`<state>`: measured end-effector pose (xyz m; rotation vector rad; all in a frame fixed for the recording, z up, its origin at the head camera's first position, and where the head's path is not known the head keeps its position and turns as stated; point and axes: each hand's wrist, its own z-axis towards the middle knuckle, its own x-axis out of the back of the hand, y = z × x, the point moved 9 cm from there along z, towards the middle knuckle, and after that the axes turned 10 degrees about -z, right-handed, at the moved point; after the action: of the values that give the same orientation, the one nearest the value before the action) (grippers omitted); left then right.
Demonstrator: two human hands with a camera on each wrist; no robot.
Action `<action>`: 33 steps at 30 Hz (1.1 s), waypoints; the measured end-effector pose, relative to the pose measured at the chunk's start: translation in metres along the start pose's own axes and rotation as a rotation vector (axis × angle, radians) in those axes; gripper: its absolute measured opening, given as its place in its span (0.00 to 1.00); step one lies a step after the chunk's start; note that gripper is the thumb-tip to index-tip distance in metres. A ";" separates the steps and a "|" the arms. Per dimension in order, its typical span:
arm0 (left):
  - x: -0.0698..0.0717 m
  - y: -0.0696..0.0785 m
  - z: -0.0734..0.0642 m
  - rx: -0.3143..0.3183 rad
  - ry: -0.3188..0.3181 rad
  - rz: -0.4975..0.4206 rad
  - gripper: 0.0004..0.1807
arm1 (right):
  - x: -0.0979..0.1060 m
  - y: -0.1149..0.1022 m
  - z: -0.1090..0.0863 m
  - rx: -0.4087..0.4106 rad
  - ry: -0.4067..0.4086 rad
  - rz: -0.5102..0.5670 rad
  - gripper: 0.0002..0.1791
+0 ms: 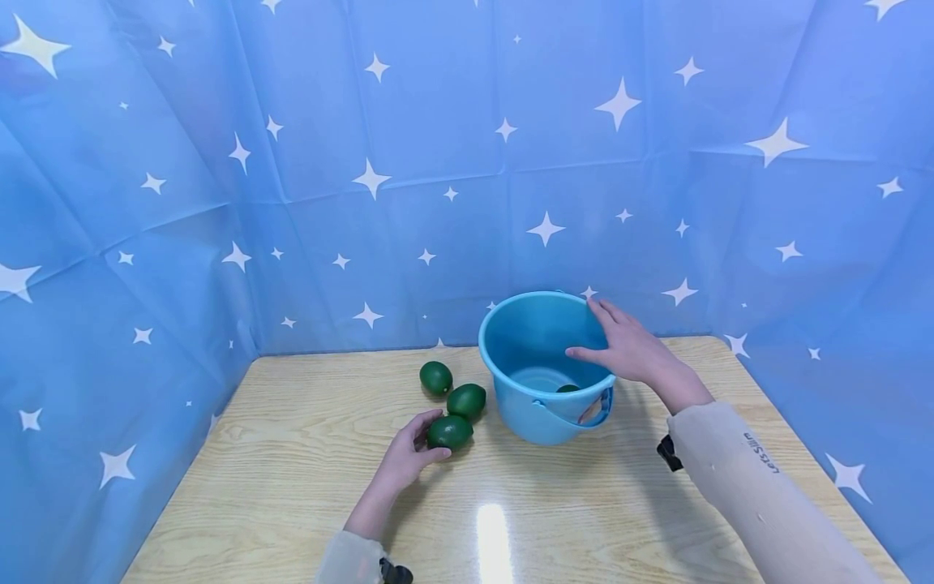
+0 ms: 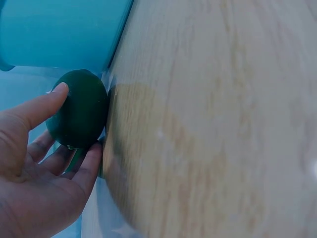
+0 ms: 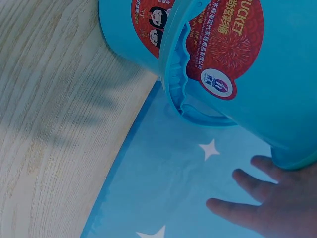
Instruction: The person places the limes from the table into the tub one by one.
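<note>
A dark green lime (image 1: 450, 433) lies on the table left of the light-blue bucket (image 1: 536, 418). My left hand (image 1: 409, 456) holds this lime from the left, its thumb on one side and its fingers curved round the other; the left wrist view shows the thumb pressed against the lime (image 2: 80, 109). Beside it are two more limes, a middle one (image 1: 467, 401) and a farther one (image 1: 436, 378). At the bucket's right rim is my right hand (image 1: 631, 345), its fingers straight and spread outside and its thumb over the opening. Inside the bucket a lime (image 1: 567, 388) is partly visible, mostly hidden by the near wall.
The wooden table (image 1: 306, 462) reaches back to a blue star-patterned cloth (image 1: 438, 219), which also hangs along both sides. The bucket's handle (image 1: 594, 418) hangs down on the near right side. A red label (image 3: 228, 49) covers part of the bucket's wall.
</note>
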<state>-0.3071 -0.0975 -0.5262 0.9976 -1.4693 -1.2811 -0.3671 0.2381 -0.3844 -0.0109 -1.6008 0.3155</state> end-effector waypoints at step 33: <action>0.001 0.000 0.001 0.002 0.005 0.025 0.33 | 0.000 -0.002 0.002 0.006 0.000 -0.009 0.59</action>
<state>-0.3077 -0.0978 -0.5257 0.9801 -1.4747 -1.2591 -0.3685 0.2361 -0.3838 0.0008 -1.5991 0.3135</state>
